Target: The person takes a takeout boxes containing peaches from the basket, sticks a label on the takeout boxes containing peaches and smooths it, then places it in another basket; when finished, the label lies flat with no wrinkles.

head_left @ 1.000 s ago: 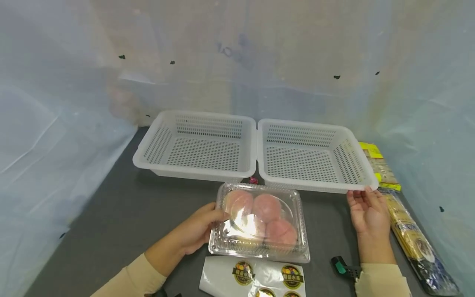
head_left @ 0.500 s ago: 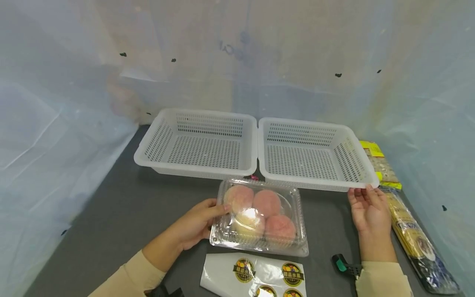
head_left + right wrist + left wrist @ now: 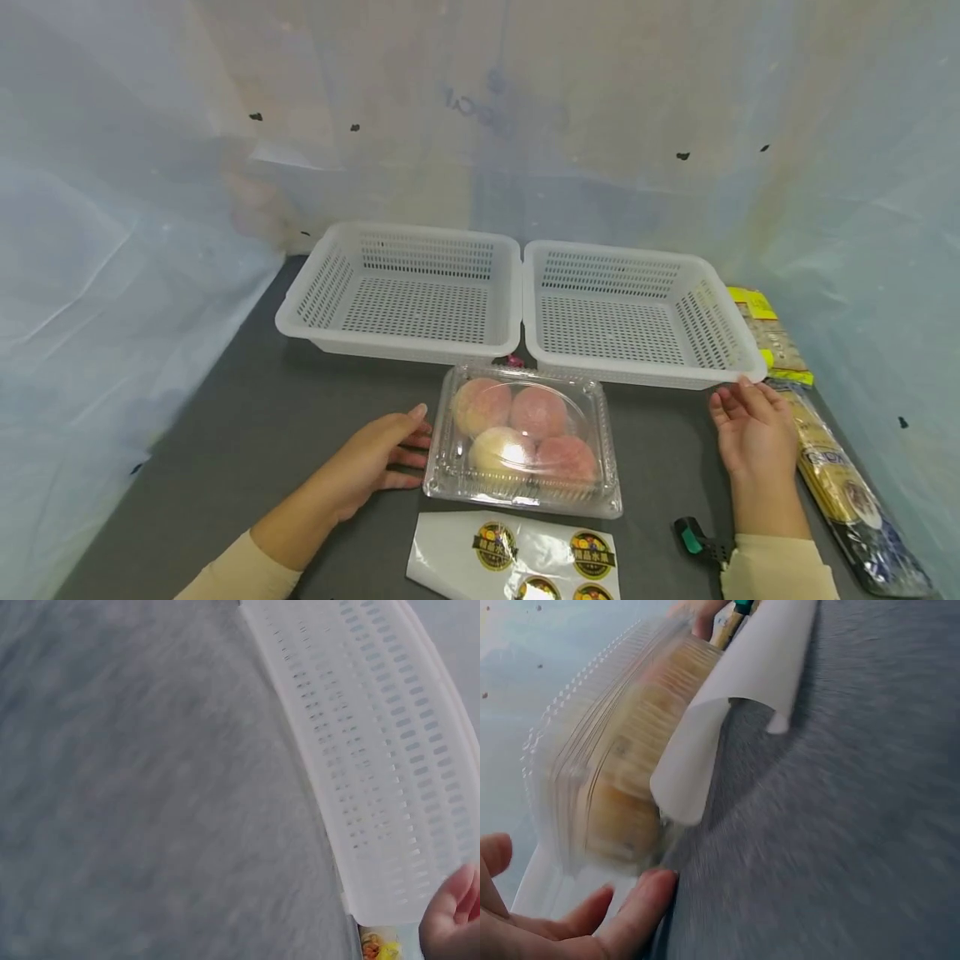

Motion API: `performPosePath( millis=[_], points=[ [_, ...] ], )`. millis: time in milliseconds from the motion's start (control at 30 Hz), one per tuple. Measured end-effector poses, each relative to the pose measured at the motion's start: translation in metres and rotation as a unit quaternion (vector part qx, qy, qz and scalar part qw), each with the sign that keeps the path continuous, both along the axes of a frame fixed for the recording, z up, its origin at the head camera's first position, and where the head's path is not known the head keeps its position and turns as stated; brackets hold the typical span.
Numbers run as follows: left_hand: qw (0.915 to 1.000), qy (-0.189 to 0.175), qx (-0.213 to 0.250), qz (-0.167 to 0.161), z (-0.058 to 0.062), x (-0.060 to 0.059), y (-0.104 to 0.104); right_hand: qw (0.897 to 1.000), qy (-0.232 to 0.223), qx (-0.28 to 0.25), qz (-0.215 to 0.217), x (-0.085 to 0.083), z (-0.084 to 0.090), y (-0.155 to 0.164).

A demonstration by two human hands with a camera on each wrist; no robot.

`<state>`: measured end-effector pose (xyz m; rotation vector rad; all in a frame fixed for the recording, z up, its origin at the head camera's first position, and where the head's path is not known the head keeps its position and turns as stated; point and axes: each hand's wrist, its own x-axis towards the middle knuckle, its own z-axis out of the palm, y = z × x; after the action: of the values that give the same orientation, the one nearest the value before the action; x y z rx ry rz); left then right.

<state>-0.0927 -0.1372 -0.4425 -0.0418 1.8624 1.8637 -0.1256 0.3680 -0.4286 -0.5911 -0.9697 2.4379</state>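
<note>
Where the dark worktop (image 3: 247, 433) runs toward the person, a clear plastic box (image 3: 523, 442) with its lid down lies flat, just in front of the gap between two white baskets. Inside it sit four peaches (image 3: 525, 432), pink and pale yellow, packed close together.

The left hand (image 3: 378, 454) lies on the worktop just left of the box, palm turned toward it. Its fingers (image 3: 411, 433) are spread and fairly straight, gripping nothing, with the tips at the box's left edge; whether they quite touch the plastic cannot be told from the head view. The left wrist view, blurred, shows the fingertips low beside the box wall.

The right hand (image 3: 753, 429) is well apart from the box, off to its right. It is relaxed, fingers loosely apart and holding nothing, with the fingertips up at the near right corner of the right basket (image 3: 720, 333). The left basket (image 3: 315, 292) stands touching the right one.

In front of the box lies a white sheet of round stickers (image 3: 517, 558), its edge curled up in the left wrist view. A long packet of noodles (image 3: 832, 475) lies by the right hand.
</note>
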Motion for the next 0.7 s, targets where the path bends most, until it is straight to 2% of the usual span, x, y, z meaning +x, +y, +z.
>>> performPosePath(
  millis=[67,133,267,433,567,700],
  points=[
    [0.9998,-0.015,0.0,-0.011,-0.001,0.007,-0.01,0.997,-0.038,0.057,-0.019,0.001,0.001,-0.002],
    [0.9991,-0.028,-0.007,-0.031,-0.001,0.015,-0.019,0.991,-0.068,0.113,-0.035,0.003,0.003,-0.004],
    [0.9958,-0.044,-0.02,-0.078,-0.001,0.03,-0.026,0.977,-0.084,0.185,-0.065,0.007,0.007,-0.008],
    [0.9928,-0.058,-0.026,-0.101,-0.004,0.046,-0.018,0.972,-0.056,0.21,-0.085,0.014,0.016,-0.011],
    [0.9915,-0.077,-0.018,-0.103,-0.006,0.054,-0.009,0.975,-0.027,0.204,-0.086,0.019,0.023,-0.016],
    [0.9929,-0.074,-0.005,-0.093,-0.008,0.06,-0.004,0.975,0.005,0.21,-0.071,0.026,0.032,-0.027]
  ],
)
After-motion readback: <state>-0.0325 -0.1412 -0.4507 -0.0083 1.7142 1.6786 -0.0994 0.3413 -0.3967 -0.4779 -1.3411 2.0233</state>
